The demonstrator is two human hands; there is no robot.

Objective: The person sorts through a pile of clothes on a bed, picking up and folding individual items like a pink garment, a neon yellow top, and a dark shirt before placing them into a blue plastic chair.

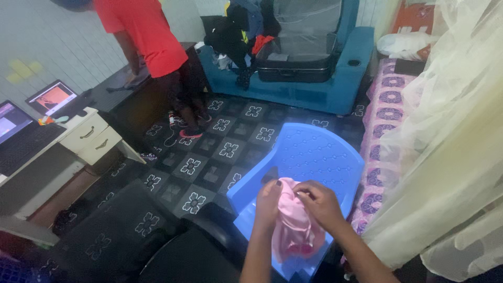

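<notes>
The left hand (268, 202) and right hand (320, 203) both grip one pink cloth (293, 225), held bunched above one blue plastic chair (314, 157). Two laptops (31, 115) sit on the desk at left. The floor (209, 162) is dark patterned carpet; one person in a red shirt (144, 31) stands near one blue sofa (314, 78).

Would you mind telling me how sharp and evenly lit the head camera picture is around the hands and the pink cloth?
Head view: soft throughout; the pink cloth shows few crisp folds; left hand and right hand are slightly blurred; the blue plastic chair is evenly lit, without glare; the netting at right looks bright and pale; the lower left floor falls dark; straight edges bow towards the corners.
</notes>
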